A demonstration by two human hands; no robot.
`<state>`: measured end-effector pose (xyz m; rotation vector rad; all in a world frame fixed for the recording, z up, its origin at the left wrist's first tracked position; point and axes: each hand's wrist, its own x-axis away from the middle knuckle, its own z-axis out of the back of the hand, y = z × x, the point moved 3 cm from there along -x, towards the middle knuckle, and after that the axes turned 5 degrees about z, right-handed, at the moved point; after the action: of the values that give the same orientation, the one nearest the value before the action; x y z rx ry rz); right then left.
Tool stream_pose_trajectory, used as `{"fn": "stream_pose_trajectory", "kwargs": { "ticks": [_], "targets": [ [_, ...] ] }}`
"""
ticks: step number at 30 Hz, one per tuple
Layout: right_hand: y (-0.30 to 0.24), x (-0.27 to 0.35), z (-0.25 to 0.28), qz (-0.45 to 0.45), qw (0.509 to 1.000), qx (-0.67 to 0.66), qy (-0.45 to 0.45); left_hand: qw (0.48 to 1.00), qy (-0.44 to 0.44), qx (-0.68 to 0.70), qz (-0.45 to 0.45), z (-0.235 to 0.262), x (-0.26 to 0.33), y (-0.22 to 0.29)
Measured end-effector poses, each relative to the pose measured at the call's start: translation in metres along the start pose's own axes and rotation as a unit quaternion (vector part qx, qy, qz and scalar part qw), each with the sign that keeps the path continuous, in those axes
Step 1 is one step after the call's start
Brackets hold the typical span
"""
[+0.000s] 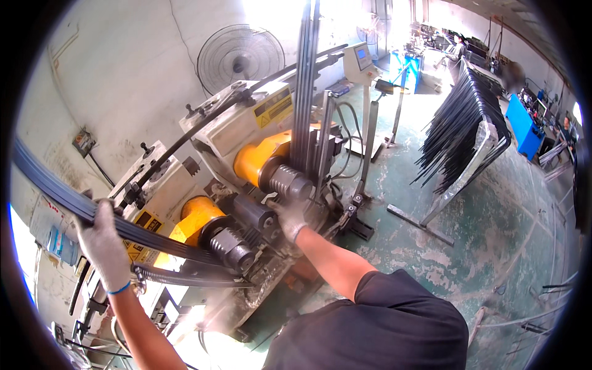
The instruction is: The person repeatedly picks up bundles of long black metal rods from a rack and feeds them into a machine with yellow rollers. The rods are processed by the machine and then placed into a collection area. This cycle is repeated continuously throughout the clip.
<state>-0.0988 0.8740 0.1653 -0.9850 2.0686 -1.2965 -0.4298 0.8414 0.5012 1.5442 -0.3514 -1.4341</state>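
My left hand, in a pale work glove, is closed round a bundle of long dark grey bars. The bars run from the upper left down into the near ridged roller of a machine. My right hand, gloved too, reaches to the middle of the machine, beside a dark cylinder and just below the far ridged roller. Its fingers are blurred, and I cannot tell whether they hold anything. Upright dark bars rise behind the far roller.
Orange housings cover the roller drives. A ribbed metal hose lies below the bars. A standing fan and control box are at the back. On the right, a rack carries many black rods. A person is far off.
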Motion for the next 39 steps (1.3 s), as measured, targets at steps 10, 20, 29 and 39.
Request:
{"fn": "stream_pose_trajectory", "kwargs": {
  "ticks": [10,20,29,39],
  "targets": [
    [-0.008,0.002,0.005,-0.024,0.999,0.0,-0.034,0.983,-0.09,-0.137,-0.077,-0.076,0.003,0.044],
    [0.007,-0.004,0.003,-0.065,0.995,-0.05,-0.054,0.99,-0.101,-0.092,-0.044,-0.075,0.003,0.037],
    [0.01,-0.005,0.003,-0.022,0.998,-0.04,-0.048,0.99,-0.098,-0.089,-0.058,-0.074,0.005,0.039],
    [0.015,-0.007,0.006,-0.024,0.998,-0.014,-0.05,0.99,-0.103,-0.085,-0.053,-0.074,0.003,0.037]
  ]
}}
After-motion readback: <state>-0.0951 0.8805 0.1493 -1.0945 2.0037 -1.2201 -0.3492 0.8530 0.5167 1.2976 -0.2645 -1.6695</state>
